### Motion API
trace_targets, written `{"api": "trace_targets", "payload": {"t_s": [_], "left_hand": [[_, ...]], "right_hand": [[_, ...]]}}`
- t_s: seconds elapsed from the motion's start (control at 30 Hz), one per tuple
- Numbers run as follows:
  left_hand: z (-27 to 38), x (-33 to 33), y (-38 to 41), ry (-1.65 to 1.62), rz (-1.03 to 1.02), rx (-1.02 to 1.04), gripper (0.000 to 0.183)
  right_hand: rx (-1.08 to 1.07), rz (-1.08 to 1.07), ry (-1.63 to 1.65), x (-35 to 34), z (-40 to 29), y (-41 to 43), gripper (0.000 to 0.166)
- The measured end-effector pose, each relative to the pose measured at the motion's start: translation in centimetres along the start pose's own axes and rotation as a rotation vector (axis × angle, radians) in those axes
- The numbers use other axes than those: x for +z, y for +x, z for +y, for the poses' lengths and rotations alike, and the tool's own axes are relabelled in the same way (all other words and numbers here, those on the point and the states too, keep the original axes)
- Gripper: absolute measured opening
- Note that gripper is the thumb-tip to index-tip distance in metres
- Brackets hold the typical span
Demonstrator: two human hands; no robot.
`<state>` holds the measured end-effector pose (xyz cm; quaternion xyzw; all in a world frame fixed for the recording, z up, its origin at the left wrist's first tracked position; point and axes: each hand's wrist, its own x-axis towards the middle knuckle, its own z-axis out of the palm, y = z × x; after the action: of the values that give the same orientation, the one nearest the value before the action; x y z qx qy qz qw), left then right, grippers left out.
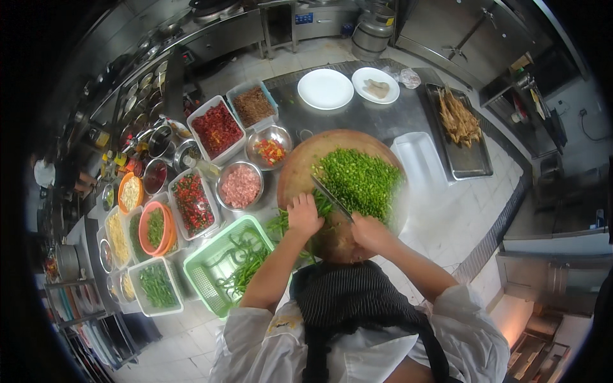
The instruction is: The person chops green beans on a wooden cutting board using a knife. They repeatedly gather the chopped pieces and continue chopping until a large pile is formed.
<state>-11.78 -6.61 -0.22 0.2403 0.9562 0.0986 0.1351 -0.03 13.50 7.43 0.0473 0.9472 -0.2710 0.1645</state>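
On a round wooden chopping block (299, 153), my left hand (303, 214) presses down a bundle of long green peppers or beans (323, 203), whose uncut ends stick out past the block's left edge. My right hand (371, 233) grips a kitchen knife (333, 197), its blade angled up and left against the cut end of the bundle. Right beyond the blade lies a large heap of finely chopped green pieces (361, 179). The knife's handle is hidden inside my right fist.
A green plastic basket (191, 268) with more long greens stands left. Nearby are a bowl of minced meat (241, 186), a tub of chopped red chillies (194, 203) and a bowl of cut peppers (269, 151). White plates (325, 89), a white container (421, 163) and a metal tray (471, 163) lie farther off.
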Motion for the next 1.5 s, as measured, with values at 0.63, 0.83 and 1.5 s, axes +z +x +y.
{"api": "trace_targets", "payload": {"t_s": [0.63, 0.83, 1.5], "left_hand": [[0.3, -0.4, 0.2, -0.026, -0.019, -0.052, 0.086], [0.5, 0.3, 0.0, -0.034, 0.031, -0.013, 0.086], [0.3, -1.7, -0.9, -0.144, -0.003, -0.054, 0.137]], "right_hand": [[-0.005, -0.017, 0.027, -3.8, -1.6, -2.9, 0.023], [0.052, 0.018, 0.072, 1.7, 0.2, 0.9, 0.026], [0.054, -0.013, 0.021, -4.9, -2.0, -4.2, 0.026]]}}
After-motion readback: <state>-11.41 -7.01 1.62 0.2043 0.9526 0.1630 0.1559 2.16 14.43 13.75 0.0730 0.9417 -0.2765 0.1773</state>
